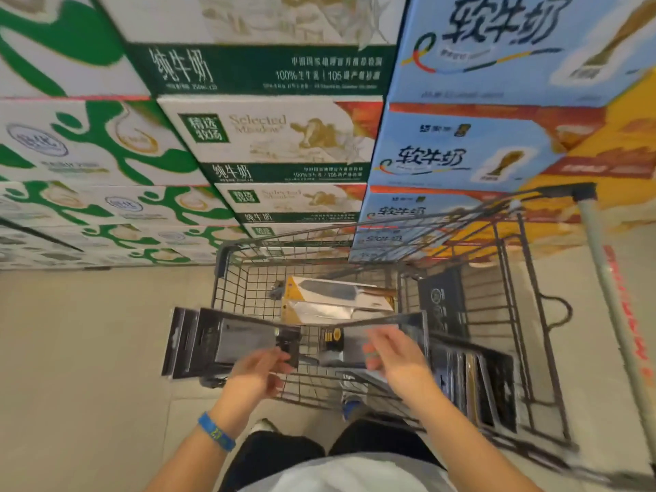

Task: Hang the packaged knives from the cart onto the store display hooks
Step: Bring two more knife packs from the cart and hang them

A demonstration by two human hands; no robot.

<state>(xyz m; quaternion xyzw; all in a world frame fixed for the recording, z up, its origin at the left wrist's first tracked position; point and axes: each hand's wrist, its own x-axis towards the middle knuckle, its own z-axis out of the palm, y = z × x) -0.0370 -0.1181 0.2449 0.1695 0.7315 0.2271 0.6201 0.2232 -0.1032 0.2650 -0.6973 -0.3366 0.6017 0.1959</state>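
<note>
A wire shopping cart (525, 278) stands in front of me. My left hand (259, 371) grips a stack of dark packaged knives (220, 346) held flat over the cart's left rim. My right hand (394, 356) holds another dark knife package (383, 335) above the basket. Two yellow-carded cleaver packages (337, 300) lie on the cart's floor. Several more dark packages (475, 385) stand on edge along the cart's right side. No display hooks are in view.
Stacked milk cartons (269, 143) in green, white and blue form a wall right behind the cart. The cart's pale handle (610, 300) runs down the right side. Beige floor (88, 367) lies to the left. My legs and shoes show below.
</note>
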